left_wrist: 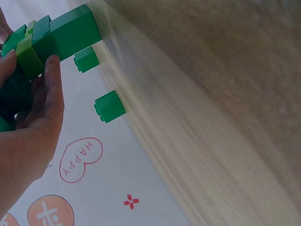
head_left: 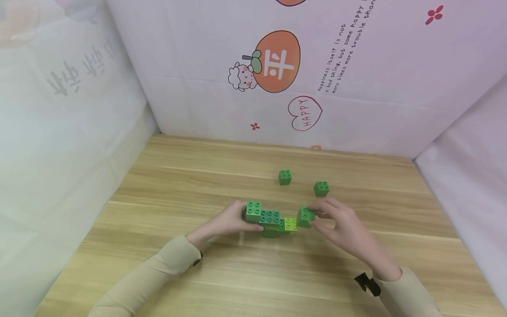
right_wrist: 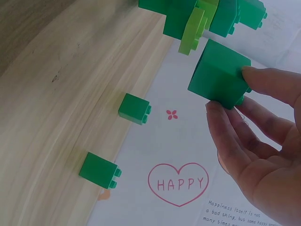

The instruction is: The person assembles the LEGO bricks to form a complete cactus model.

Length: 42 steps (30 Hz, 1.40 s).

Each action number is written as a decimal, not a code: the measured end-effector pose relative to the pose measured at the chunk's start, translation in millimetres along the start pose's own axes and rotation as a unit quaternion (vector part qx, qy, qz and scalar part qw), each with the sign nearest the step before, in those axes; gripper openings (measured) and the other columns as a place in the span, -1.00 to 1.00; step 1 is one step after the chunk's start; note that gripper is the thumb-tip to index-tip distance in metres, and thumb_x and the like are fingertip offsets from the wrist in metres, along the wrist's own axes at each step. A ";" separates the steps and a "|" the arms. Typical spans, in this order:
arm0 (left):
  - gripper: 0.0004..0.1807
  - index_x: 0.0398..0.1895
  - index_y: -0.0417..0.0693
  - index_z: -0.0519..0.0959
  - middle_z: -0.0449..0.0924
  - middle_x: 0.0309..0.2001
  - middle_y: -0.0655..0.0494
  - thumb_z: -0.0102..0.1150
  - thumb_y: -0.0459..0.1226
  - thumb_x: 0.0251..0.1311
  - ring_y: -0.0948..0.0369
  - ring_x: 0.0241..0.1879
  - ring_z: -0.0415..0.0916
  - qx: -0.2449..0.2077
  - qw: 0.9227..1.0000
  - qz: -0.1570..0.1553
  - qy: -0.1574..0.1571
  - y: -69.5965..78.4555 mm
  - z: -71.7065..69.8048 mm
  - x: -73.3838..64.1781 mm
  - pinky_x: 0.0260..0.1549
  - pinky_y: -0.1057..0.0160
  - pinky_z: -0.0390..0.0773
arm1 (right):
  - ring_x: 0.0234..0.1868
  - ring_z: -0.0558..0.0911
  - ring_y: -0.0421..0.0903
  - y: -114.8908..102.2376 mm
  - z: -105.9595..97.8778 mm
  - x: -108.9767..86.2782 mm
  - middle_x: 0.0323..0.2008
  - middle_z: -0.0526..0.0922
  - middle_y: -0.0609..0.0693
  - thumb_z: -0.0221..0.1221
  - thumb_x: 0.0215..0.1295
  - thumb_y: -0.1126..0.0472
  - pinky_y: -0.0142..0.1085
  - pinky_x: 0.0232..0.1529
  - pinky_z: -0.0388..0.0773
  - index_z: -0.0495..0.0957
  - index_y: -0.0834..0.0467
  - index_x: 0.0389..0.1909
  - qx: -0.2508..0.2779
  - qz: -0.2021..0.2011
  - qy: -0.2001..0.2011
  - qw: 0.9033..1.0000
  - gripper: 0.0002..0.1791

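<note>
My left hand (head_left: pixel 233 219) grips the left end of an assembly of joined toy building blocks (head_left: pixel 270 217), mostly dark green with lime green pieces among them. At its right end sits a lime green block (head_left: pixel 291 224), studs up. Between thumb and fingertips, my right hand (head_left: pixel 340 220) pinches a square green block (head_left: pixel 305 217) with four studs, just right of the lime one. In the right wrist view that held block (right_wrist: pixel 221 75) is close below the lime green piece (right_wrist: pixel 193 33). The left wrist view shows thumb and fingers around the assembly (left_wrist: pixel 42 42).
Two loose green blocks stand on the wooden table (head_left: pixel 190 176) beyond the hands: one block (head_left: pixel 284 177) farther back, the other block (head_left: pixel 321 189) near my right fingers. Printed white cloth (head_left: pixel 198 105) rises behind the table and along both sides.
</note>
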<state>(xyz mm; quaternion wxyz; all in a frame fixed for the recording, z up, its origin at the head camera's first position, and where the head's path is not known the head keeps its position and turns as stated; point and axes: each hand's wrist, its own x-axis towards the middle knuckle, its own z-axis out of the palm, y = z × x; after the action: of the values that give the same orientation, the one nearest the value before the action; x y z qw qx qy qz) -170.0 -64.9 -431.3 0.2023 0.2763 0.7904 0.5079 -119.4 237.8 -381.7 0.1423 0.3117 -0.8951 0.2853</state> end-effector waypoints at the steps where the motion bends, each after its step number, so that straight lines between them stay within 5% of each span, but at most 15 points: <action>1: -0.61 -0.02 -0.09 0.64 0.75 -0.04 0.01 0.46 -0.28 0.04 0.23 -0.06 0.69 0.000 1.000 -0.002 0.000 0.3 -0.1 -0.1 0.08 0.35 0.62 | -0.15 0.71 -0.02 -0.6 0.7 -0.1 -0.11 0.69 0.04 0.41 -0.04 0.47 -0.30 -0.20 0.76 0.61 0.24 -0.06 0.001 0.000 -0.001 1.000 -0.56; 18: -0.61 0.00 -0.06 0.65 0.75 -0.03 0.04 0.45 -0.27 0.07 0.22 -0.02 0.69 0.003 1.000 -0.002 -0.003 -0.9 0.1 0.2 0.11 0.31 0.62 | -0.18 0.71 -0.03 -2.3 10.6 0.5 -0.15 0.68 0.01 0.43 -0.04 0.45 -0.27 -0.24 0.76 0.62 0.23 -0.10 0.008 -0.020 -0.013 1.000 -0.59; 42: -0.56 0.07 -0.09 0.62 0.73 0.02 0.02 0.44 -0.30 0.07 0.18 0.02 0.68 -0.007 1.000 0.002 -0.003 -1.3 0.1 -0.2 0.14 0.32 0.61 | -0.18 0.72 0.00 -3.7 16.3 -0.3 -0.16 0.69 0.00 0.42 -0.03 0.46 -0.32 -0.19 0.76 0.65 0.22 -0.10 0.018 0.014 -0.014 1.000 -0.60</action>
<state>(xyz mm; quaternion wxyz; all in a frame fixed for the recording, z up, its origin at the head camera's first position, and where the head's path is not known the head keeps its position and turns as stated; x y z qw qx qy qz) -170.1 -65.4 -432.6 0.2058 0.2784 0.7853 0.5133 -118.1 225.8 -393.3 0.1203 0.3060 -0.8957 0.2993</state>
